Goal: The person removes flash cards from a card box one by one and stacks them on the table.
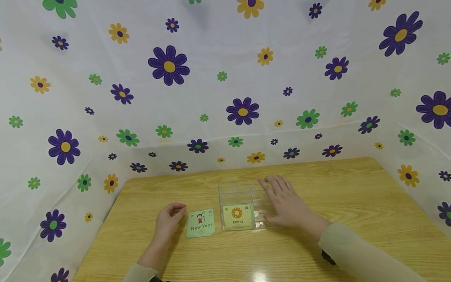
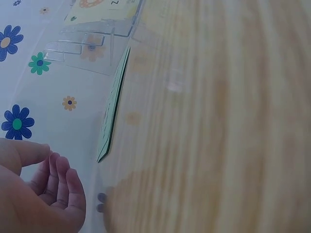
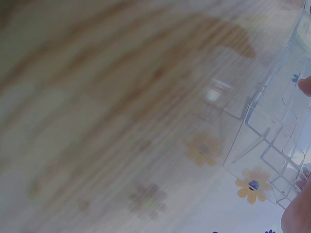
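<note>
While one set of cards lies inside a clear plastic case (image 1: 235,192), another rests outside it on a wood-grain table (image 1: 299,254). The cards in the case (image 1: 238,217) fill the near part of its left-hand section, face up, with a yellow one on top reading "zero" beneath a ring-shaped picture. Just left of the case, and apart from it, is a green-edged stack (image 1: 201,224) topped by a card reading "New Year". A person's left hand (image 1: 168,220) is beside that stack, not touching it: the thumb tip meets the fingertips, the other fingers curl loosely, and nothing shows between them. The right hand (image 1: 287,204) spreads across the right-hand section of the case, fingers long, thumb apart from them; whether it presses on the plastic or only rests there, I cannot tell. Judging by this layout, the work seems partway: the "zero" set looks done, sitting in its place, while the "New Year" stack appears left to deal with, since no card shows in the visible part of the right-hand section.
</note>
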Demonstrator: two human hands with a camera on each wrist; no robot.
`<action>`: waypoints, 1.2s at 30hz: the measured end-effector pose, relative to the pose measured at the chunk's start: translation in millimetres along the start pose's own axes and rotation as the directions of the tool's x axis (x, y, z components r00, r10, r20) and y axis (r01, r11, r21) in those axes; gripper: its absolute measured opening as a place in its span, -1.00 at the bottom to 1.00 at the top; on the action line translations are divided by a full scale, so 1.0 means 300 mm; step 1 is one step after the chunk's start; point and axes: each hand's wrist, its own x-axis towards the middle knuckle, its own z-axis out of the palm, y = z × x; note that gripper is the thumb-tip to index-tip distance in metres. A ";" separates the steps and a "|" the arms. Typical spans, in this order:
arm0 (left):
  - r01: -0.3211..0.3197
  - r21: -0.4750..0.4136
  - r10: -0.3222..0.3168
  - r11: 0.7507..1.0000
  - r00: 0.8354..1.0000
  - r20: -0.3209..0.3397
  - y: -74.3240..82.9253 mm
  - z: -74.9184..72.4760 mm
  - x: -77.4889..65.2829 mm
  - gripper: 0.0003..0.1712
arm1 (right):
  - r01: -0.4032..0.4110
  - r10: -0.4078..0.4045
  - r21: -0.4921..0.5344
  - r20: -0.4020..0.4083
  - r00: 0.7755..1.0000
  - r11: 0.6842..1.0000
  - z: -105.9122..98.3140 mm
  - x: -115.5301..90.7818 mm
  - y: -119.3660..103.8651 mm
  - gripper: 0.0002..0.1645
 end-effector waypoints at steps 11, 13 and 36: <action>-0.015 -0.113 0.019 0.994 0.999 0.032 0.022 0.020 -0.010 -0.70 | 0.009 -0.009 -0.011 -0.027 1.000 1.000 0.001 0.000 0.005 0.36; -0.013 -0.106 0.017 0.994 0.999 0.035 0.029 0.025 -0.013 -0.71 | 0.011 -0.011 -0.010 -0.028 1.000 1.000 -0.002 0.002 0.005 0.37; -0.027 -0.177 0.043 0.984 0.995 0.092 0.095 0.092 -0.064 -0.74 | 0.020 -0.019 0.029 -0.040 0.999 0.999 0.007 -0.002 0.008 0.35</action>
